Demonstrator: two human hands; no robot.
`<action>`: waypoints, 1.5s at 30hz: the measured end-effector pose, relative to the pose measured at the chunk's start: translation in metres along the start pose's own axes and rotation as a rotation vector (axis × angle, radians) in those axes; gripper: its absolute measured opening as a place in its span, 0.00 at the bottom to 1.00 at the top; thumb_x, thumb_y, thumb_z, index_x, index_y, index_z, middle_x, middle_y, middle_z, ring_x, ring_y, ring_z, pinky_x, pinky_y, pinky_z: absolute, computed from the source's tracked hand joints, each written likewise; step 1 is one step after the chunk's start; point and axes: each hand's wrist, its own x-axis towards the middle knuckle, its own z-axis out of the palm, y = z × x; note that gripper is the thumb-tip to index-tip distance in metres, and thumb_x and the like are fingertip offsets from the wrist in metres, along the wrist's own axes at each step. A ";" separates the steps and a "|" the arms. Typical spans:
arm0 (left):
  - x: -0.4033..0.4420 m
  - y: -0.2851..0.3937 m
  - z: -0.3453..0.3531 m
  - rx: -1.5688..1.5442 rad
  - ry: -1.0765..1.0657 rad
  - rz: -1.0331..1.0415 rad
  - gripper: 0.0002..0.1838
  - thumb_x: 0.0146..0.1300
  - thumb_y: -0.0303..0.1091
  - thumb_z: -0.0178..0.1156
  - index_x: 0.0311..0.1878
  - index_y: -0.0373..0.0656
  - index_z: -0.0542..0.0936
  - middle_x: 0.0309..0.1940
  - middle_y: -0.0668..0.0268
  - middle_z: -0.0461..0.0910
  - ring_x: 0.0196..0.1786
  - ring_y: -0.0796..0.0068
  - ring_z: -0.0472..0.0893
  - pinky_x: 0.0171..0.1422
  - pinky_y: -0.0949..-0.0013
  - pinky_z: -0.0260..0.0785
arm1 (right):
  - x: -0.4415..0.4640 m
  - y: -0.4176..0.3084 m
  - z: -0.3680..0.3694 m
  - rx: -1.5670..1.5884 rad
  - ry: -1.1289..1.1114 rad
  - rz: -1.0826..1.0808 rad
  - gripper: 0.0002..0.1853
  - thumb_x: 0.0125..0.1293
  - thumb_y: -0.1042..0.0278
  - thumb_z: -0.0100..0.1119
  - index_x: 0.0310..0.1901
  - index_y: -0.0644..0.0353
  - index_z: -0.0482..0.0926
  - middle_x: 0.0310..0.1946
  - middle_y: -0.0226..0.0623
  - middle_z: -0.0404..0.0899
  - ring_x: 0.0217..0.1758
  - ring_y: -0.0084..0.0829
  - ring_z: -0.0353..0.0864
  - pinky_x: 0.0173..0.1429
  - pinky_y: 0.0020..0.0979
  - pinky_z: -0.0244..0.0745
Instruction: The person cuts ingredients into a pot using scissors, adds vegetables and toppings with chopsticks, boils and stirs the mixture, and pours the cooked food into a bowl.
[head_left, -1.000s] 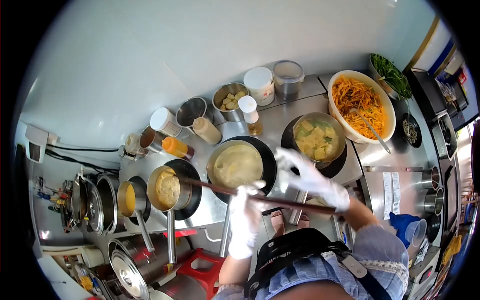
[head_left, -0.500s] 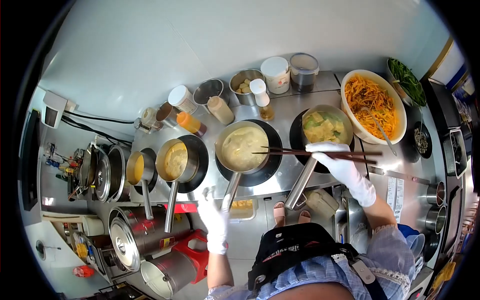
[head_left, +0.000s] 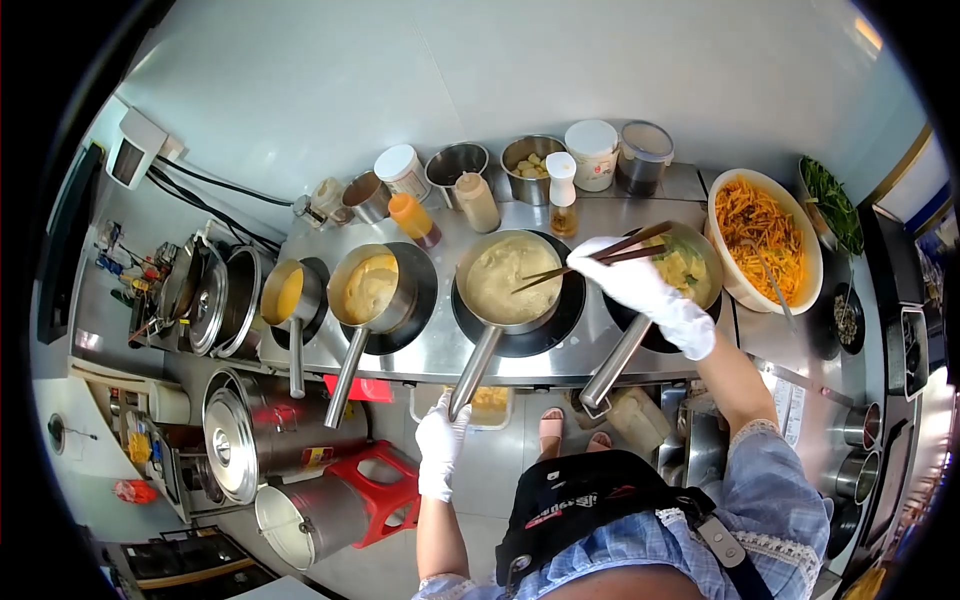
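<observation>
My gloved left hand (head_left: 438,440) is closed round the end of the long metal handle of a saucepan (head_left: 474,372). The saucepan holds a pale, creamy liquid (head_left: 500,270) and sits on a black round burner. In my gloved right hand (head_left: 632,280) is a pair of dark chopsticks (head_left: 630,247), their tips reaching into that pale liquid. The right hand hangs over the left side of another saucepan (head_left: 712,262), which holds yellow pieces and green leaves (head_left: 683,268). To the left, a third saucepan (head_left: 405,298) has yellow and cream-coloured contents, and a small one (head_left: 308,295) holds yellow liquid.
Behind the burners stand a sauce bottle with an orange top (head_left: 408,212), a cream squeeze bottle (head_left: 477,203), a white-capped bottle (head_left: 562,200) and several tubs. An oval bowl of orange shreds (head_left: 725,270) is at right. Below left are a red stool (head_left: 385,490) and metal pots (head_left: 315,520).
My left hand has closed on the saucepan handle from an open pose beside it. My right hand has moved left and up, tilting the chopsticks more steeply. The camera view has shifted slightly.
</observation>
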 end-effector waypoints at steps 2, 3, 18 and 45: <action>-0.005 0.003 0.001 -0.008 0.002 -0.009 0.25 0.55 0.45 0.64 0.52 0.39 0.77 0.35 0.54 0.81 0.37 0.56 0.81 0.43 0.62 0.73 | -0.006 -0.015 -0.018 0.076 0.045 0.054 0.08 0.62 0.68 0.59 0.36 0.65 0.79 0.34 0.36 0.82 0.39 0.28 0.80 0.45 0.28 0.74; -0.007 0.005 0.001 -0.021 -0.006 -0.017 0.25 0.55 0.45 0.64 0.52 0.38 0.77 0.36 0.53 0.81 0.37 0.56 0.81 0.44 0.62 0.73 | -0.008 -0.020 -0.024 0.123 0.086 0.059 0.09 0.62 0.67 0.59 0.37 0.65 0.79 0.35 0.37 0.82 0.40 0.29 0.81 0.46 0.29 0.74; 0.024 -0.060 -0.049 0.083 0.477 0.029 0.27 0.59 0.44 0.61 0.57 0.37 0.73 0.52 0.48 0.74 0.56 0.49 0.71 0.64 0.54 0.58 | -0.085 -0.027 -0.108 0.371 0.485 -0.019 0.14 0.71 0.71 0.43 0.50 0.71 0.72 0.47 0.46 0.74 0.52 0.37 0.76 0.60 0.36 0.73; 0.052 -0.148 -0.048 0.305 0.235 -0.132 0.27 0.55 0.47 0.63 0.55 0.43 0.75 0.30 0.56 0.79 0.32 0.55 0.81 0.37 0.58 0.73 | -0.110 -0.024 -0.110 0.177 0.675 0.057 0.09 0.67 0.74 0.50 0.43 0.70 0.76 0.44 0.41 0.77 0.50 0.31 0.77 0.58 0.30 0.72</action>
